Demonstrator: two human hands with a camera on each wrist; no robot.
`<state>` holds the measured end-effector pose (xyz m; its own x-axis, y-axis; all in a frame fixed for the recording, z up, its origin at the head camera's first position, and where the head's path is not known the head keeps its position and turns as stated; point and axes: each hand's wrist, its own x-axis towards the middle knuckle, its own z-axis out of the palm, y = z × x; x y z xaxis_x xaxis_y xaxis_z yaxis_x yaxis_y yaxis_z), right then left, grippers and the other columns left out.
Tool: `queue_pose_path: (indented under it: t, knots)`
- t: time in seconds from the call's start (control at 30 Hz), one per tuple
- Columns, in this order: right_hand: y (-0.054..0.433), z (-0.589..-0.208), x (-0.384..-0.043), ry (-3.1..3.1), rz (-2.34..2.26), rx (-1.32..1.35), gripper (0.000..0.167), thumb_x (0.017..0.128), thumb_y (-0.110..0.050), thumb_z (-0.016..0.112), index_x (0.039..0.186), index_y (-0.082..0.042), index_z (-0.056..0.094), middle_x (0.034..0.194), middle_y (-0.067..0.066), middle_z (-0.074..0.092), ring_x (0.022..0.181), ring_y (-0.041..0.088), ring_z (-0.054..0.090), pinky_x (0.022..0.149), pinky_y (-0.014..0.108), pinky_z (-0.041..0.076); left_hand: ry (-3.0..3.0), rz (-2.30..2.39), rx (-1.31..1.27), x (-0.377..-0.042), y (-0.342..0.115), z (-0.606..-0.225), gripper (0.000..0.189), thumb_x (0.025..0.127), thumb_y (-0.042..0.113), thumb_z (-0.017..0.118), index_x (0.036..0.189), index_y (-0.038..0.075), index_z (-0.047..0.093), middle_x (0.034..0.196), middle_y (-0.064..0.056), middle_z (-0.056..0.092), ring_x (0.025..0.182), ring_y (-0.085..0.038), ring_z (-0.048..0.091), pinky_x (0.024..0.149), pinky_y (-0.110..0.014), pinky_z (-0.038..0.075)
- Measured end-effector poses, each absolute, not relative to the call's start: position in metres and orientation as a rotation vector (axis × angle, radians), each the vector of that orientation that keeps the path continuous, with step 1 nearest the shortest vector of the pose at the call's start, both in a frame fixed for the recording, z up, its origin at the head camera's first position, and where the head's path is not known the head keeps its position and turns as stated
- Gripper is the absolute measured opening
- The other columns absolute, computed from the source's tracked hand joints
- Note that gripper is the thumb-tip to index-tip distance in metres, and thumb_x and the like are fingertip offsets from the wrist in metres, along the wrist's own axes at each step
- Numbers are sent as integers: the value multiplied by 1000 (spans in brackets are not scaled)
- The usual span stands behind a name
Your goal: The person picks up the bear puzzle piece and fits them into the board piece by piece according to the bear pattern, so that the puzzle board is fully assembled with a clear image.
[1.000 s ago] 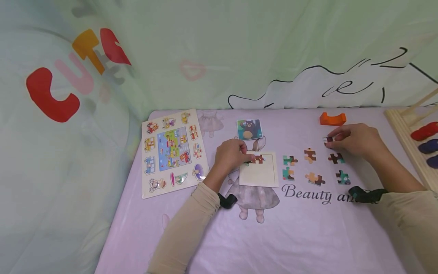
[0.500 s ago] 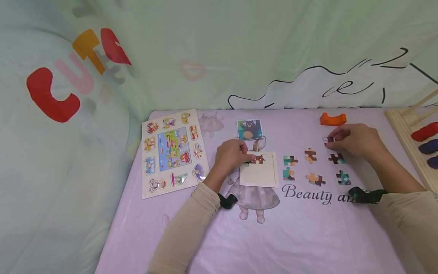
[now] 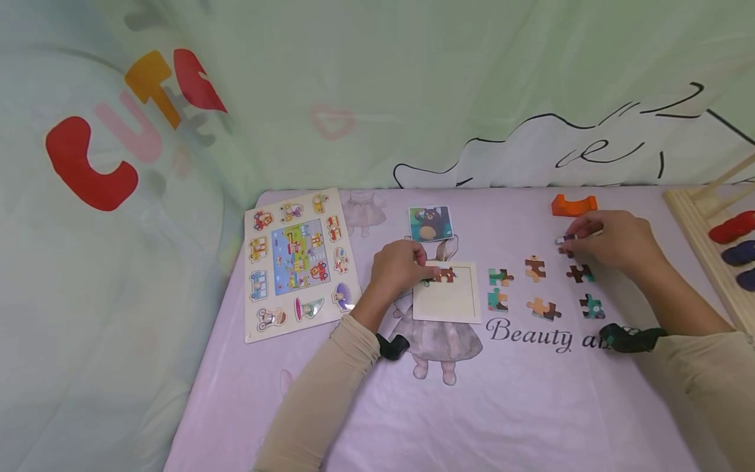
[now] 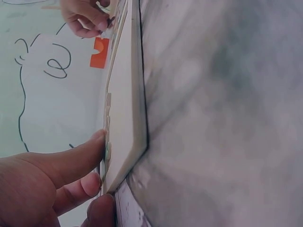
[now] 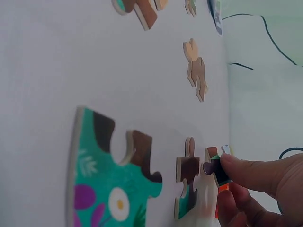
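My left hand [image 3: 398, 269] grips the upper left corner of a pale wooden puzzle tray [image 3: 445, 305]. In the left wrist view its thumb lies on top, with the other fingers at the edge. Joined brown puzzle pieces [image 3: 445, 275] sit along the tray's top, partly hidden by that hand. At the right, my right hand [image 3: 619, 239] pinches a dark jigsaw piece [image 5: 218, 170] between thumb and fingers, tilted up. Below and left of it several loose jigsaw pieces [image 3: 535, 267] lie on the cloth, in brown, tan and green.
Behind the tray lies a bear picture card [image 3: 430, 223]. A vehicle peg puzzle board [image 3: 253, 328] is on the left. An orange block [image 3: 574, 206] stands just beyond my right hand. A wooden frame [image 3: 696, 242] with red and dark blue pieces borders the right side.
My right hand has shifted very slightly up, and the jigsaw piece in its fingers has tilted. The left hand and the tray have stayed put.
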<state>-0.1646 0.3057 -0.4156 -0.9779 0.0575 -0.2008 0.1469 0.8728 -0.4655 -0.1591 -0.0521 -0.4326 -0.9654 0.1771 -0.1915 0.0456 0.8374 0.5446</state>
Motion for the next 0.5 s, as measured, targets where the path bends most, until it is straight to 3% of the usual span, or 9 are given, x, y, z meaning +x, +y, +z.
queue_pose_path:
  t: [0.5]
  knots:
    - [297, -409, -164, 2849, -761, 128, 30, 95, -28, 73, 112, -4, 69, 109, 24, 62, 94, 37, 49, 61, 34, 44, 2770, 826, 165, -159, -52, -432, 36, 84, 44, 83, 72, 18, 61, 67, 4, 53, 71, -15, 53, 62, -28, 35]
